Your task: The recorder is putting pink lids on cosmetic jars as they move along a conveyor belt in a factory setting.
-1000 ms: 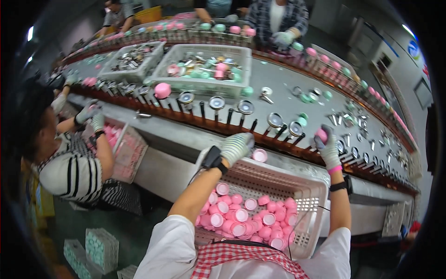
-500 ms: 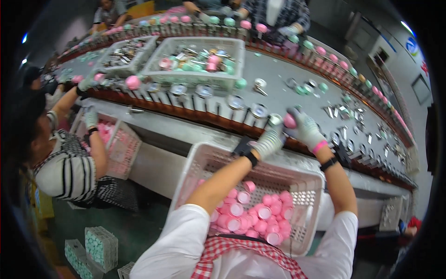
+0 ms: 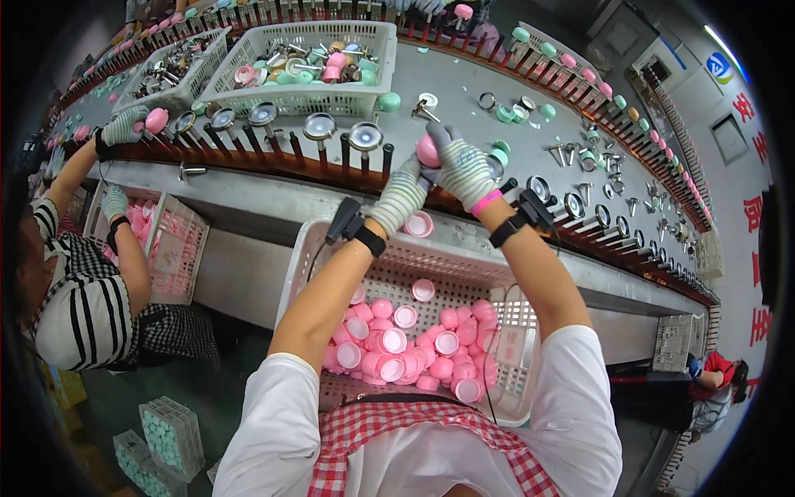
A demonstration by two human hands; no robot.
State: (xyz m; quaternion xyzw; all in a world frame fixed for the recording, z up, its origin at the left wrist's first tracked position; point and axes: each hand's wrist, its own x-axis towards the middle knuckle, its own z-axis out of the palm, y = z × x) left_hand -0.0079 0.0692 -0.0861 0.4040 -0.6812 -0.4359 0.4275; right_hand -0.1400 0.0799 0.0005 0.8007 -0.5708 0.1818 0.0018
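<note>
My right hand (image 3: 464, 172), in a striped glove with grey fingertips, is closed around a rounded pink cap (image 3: 427, 151) above the near row of upright rods. Close against it, my left hand (image 3: 401, 199) has its fingers bent together just below the cap; what they grip is hidden. Another pink cap (image 3: 418, 224), its pale hollow side showing, is just under my left hand, by the crate's far edge. Metal cups (image 3: 365, 137) top several rods to the left. Below my forearms, a pale perforated crate (image 3: 300, 286) holds many pink caps (image 3: 393, 340).
A white basket (image 3: 383, 66) of mixed caps and metal parts stands on the grey table (image 3: 464, 74). Loose metal parts (image 3: 613, 170) lie to the right. At left, a co-worker's gloved hand (image 3: 124, 128) reaches the rod row. Stacked crates (image 3: 170, 439) sit on the floor.
The view has shifted. My hands have come closer together, and the pink cap in my right hand is now beside my left fingers. The cap under my left hand shows more fully.
</note>
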